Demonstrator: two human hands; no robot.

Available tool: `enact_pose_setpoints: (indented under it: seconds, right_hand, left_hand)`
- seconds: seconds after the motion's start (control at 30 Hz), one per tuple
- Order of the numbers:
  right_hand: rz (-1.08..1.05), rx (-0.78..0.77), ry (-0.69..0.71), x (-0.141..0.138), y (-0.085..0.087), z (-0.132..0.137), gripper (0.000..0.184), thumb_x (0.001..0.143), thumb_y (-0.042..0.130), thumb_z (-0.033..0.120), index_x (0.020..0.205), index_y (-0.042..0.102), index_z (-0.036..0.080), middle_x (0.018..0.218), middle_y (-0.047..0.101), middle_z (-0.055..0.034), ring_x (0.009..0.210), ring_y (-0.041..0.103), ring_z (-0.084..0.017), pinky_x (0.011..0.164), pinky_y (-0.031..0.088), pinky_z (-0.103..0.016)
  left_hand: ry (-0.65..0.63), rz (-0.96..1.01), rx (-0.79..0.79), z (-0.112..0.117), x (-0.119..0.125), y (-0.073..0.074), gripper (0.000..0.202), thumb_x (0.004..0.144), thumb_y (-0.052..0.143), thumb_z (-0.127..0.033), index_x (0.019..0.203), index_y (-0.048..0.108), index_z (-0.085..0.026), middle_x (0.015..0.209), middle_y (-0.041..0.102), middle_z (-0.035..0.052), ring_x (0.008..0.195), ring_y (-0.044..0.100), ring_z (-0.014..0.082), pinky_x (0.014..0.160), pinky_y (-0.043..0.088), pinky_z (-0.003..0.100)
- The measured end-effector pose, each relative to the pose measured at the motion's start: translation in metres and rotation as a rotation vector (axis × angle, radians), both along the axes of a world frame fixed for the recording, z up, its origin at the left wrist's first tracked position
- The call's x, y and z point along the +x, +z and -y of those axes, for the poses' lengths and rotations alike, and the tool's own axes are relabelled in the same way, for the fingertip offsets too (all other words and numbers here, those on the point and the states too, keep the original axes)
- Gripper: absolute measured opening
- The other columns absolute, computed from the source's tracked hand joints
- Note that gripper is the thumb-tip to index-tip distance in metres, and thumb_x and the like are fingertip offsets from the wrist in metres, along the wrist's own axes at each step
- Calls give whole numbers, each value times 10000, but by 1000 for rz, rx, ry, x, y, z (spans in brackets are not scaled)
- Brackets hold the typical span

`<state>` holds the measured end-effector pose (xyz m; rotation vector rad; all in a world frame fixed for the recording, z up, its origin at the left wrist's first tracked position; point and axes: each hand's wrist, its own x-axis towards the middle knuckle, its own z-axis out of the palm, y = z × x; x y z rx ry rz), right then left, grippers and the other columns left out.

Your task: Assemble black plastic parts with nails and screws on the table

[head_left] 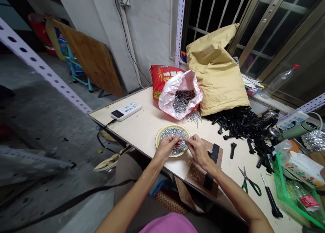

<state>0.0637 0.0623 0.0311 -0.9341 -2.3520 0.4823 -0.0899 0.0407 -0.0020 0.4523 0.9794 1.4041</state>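
Observation:
My left hand (168,147) is over a round yellow-rimmed bowl (157,138) full of small shiny metal pieces (170,132). Its thumb and fingertips are pinched together. My right hand (198,149) meets it from the other side, also in a pinch, above the bowl's right edge. Something tiny and pale may be between the fingertips, too small to name. Under my right forearm lies a brown board (199,174) with several black flat pieces (215,147) on it. Past the bowl, an open red and white sack (166,99) holds many long metal nails or screws (183,99).
A big tan paper sack (220,77) stands behind a heap of black plastic parts (241,123). Scissors (248,181), a black-handled screwdriver (271,196) and a green basket (280,185) are to the right. A white power bank (127,110) with a cable lies left.

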Motion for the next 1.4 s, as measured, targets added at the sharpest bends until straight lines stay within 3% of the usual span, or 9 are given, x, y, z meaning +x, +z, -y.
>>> enact_pose_setpoints:
  seconds: [0.3, 0.53, 0.67, 0.83, 1.0, 1.27, 1.4]
  right_hand:
    - [-46, 9, -13, -4, 1, 4, 255, 911, 474, 164, 1076, 666, 201, 811, 534, -41, 724, 549, -152, 637, 484, -262]
    - [36, 22, -73, -4, 2, 8, 229, 914, 463, 166, 996, 672, 213, 787, 536, -35, 699, 553, -151, 613, 478, -255]
    - [48, 52, -124, -2, -3, 11, 197, 912, 458, 163, 981, 640, 192, 848, 582, -56, 759, 587, -166, 679, 497, -278]
    - [174, 151, -180, 2, -7, 15, 170, 921, 448, 187, 939, 617, 191, 868, 597, -72, 801, 579, -188, 706, 487, -300]
    - [330, 208, -243, 6, -7, 19, 182, 939, 444, 221, 919, 623, 199, 847, 612, -71, 788, 571, -193, 615, 437, -271]
    - [233, 151, -210, 13, -7, 21, 176, 939, 458, 258, 900, 618, 193, 843, 643, -71, 792, 594, -188, 673, 446, -279]
    - [190, -6, -206, 15, -4, 20, 233, 955, 416, 272, 835, 600, 193, 766, 638, -33, 686, 588, -153, 600, 423, -248]
  left_hand:
    - [51, -26, 24, 5, 0, 6, 429, 441, 851, -377, 728, 686, -105, 573, 632, -15, 538, 565, 85, 612, 514, 243]
    - [29, -30, 24, 7, 4, 8, 427, 460, 838, -398, 737, 687, -111, 585, 634, -14, 559, 574, 97, 640, 518, 260]
    - [41, -70, 22, 7, 6, 8, 410, 453, 842, -388, 708, 677, -114, 576, 629, -16, 548, 569, 95, 616, 512, 253]
    - [6, -110, 34, 7, 9, 5, 371, 475, 836, -352, 724, 684, -122, 596, 644, -6, 541, 577, 98, 600, 508, 251]
    - [-25, -181, 36, 10, 12, 7, 335, 496, 811, -346, 730, 707, -130, 582, 655, -4, 521, 571, 98, 590, 496, 246]
    - [-48, -471, 131, 12, 11, 10, 194, 600, 721, -322, 698, 718, -155, 607, 681, 17, 523, 595, 130, 570, 475, 247]
    - [-51, -550, 163, 12, 10, 11, 151, 607, 705, -311, 672, 716, -176, 600, 687, 16, 519, 602, 142, 557, 472, 248]
